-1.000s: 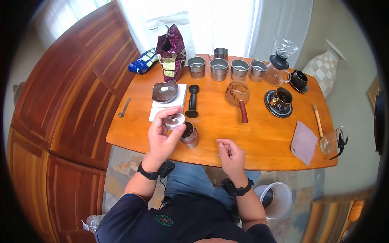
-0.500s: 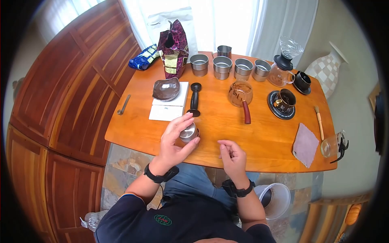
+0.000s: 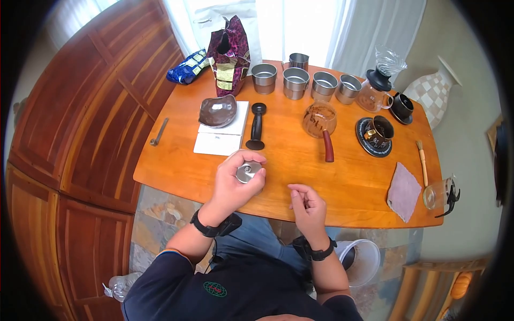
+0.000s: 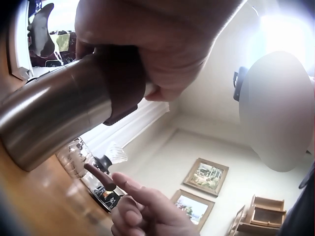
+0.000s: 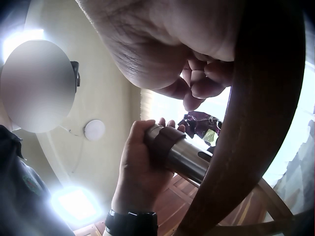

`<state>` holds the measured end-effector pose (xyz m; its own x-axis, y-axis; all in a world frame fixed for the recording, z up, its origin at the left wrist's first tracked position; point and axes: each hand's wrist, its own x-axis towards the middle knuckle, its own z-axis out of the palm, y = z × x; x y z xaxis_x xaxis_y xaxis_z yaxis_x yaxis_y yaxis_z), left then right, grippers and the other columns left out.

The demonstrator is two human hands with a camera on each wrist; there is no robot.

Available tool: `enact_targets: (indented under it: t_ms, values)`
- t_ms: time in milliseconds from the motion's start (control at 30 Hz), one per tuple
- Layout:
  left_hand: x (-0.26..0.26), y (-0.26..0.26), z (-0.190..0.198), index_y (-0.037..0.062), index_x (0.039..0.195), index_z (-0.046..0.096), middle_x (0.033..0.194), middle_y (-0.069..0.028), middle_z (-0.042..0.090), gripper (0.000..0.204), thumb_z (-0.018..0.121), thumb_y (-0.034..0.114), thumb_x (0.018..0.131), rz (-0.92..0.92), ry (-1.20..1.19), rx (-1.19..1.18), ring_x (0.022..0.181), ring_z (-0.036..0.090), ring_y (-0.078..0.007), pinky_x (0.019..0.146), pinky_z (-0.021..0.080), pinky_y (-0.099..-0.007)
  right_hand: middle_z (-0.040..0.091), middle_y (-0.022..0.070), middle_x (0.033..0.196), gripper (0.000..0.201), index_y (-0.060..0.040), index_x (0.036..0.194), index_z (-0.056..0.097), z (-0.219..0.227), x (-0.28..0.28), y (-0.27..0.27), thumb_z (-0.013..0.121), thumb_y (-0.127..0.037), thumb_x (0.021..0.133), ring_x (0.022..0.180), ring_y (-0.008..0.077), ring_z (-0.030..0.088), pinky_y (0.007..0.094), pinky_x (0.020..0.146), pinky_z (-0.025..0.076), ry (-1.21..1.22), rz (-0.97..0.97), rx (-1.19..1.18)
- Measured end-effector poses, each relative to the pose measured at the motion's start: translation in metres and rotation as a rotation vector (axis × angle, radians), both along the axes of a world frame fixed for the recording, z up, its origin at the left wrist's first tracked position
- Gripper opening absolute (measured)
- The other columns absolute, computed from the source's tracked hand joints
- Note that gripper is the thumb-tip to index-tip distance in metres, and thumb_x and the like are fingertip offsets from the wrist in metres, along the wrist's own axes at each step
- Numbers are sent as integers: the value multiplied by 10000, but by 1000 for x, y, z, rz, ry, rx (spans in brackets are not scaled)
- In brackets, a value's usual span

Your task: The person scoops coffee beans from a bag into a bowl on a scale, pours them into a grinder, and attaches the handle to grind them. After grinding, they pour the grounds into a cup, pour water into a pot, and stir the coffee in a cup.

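Observation:
My left hand (image 3: 233, 184) curls round the top of a steel hand coffee grinder (image 4: 54, 110), fingers on one side and thumb on the other. Its round silver lid (image 3: 247, 173) faces up between them, with a small nub at its centre. A dark brown band (image 4: 120, 86) wraps the grinder's upper part, and its base stands on the table (image 4: 54, 201). My right hand (image 3: 309, 211) rests at the table's front edge, its fingers loosely curled round nothing. Left of the scale lies a metal crank lever (image 3: 159, 132).
A brown dish (image 3: 218, 111) sits on a white scale (image 3: 218, 143), beside a black round-ended tool (image 3: 257, 127). Further right are a red-handled glass pot (image 3: 319, 119), a black cup (image 3: 378, 131) and a cloth (image 3: 403, 191). Several steel cups (image 3: 295, 83) line the back near a purple bag (image 3: 229, 56).
The left hand has brought the silver lid from the left onto the grinder's open top, covering the dark contents, and now grips round it. The right hand has stayed in place.

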<state>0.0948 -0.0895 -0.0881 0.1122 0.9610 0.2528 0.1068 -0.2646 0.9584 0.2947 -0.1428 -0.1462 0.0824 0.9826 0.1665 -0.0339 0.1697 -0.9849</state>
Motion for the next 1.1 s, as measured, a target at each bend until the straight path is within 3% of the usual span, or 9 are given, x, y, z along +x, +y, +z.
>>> enact_targets:
  t_ms: [233,400,567,667,733,867,900,1000,1100]
  values:
    - [5,0,-7,29,1113,638,1181,-100,707,223,678,-19,899,-46,-154,50,1028,641,-114,879,518,-260,584,-58,770,166,6,1161,692,0,2,-2,611,-64,1035,659,10,515,175,604,398,-37,4,-1]
    - [4,1,-15,40,1158,584,1100,-88,699,249,662,-16,929,-94,-312,-6,837,639,-82,708,527,-244,553,-69,773,143,23,1132,687,-1,-2,1,632,-45,1019,663,-3,470,177,584,375,-29,-11,44]
    - [15,5,-31,44,1188,549,1045,-98,696,257,679,95,973,-84,-312,137,864,648,-119,743,534,-258,598,-43,834,166,31,1166,671,-8,0,-1,616,-39,1026,710,11,511,186,624,414,-50,7,51]
    - [29,2,-29,54,1189,551,1025,-85,693,264,687,100,968,-118,-325,91,896,650,-120,764,538,-258,655,35,952,295,26,1255,630,2,0,4,685,-84,987,782,92,590,255,691,487,-29,1,41]
    - [42,-1,-27,59,1190,553,1025,-81,694,267,691,100,965,-133,-298,66,913,651,-121,775,540,-258,661,123,1082,507,5,1339,583,14,5,4,781,-156,900,894,220,648,342,783,532,-444,59,215]
    - [73,-10,-27,51,1185,584,1024,-43,675,299,723,68,921,-221,-314,57,940,644,-102,822,538,-264,663,154,1125,602,-38,1324,590,13,21,4,837,-185,795,974,308,669,371,828,544,-453,128,85]
    - [80,-12,-27,49,1190,584,1049,-45,672,304,727,75,923,-249,-279,73,957,642,-105,836,534,-269,663,154,1125,602,-38,1324,590,14,25,4,837,-185,795,974,308,669,371,828,544,-453,141,91]
    - [89,-15,-27,47,1205,575,1108,-53,661,317,728,92,932,-283,-214,109,1003,633,-108,871,523,-276,658,46,783,313,-27,1037,653,10,28,2,812,-97,777,647,165,624,294,614,494,-412,20,176]
    - [86,-17,-27,50,1260,543,1171,-69,648,351,703,94,951,-316,-168,119,1078,623,-131,933,513,-295,659,59,807,360,-29,1076,653,13,26,-2,822,-122,772,653,156,616,301,605,486,-475,-33,185]
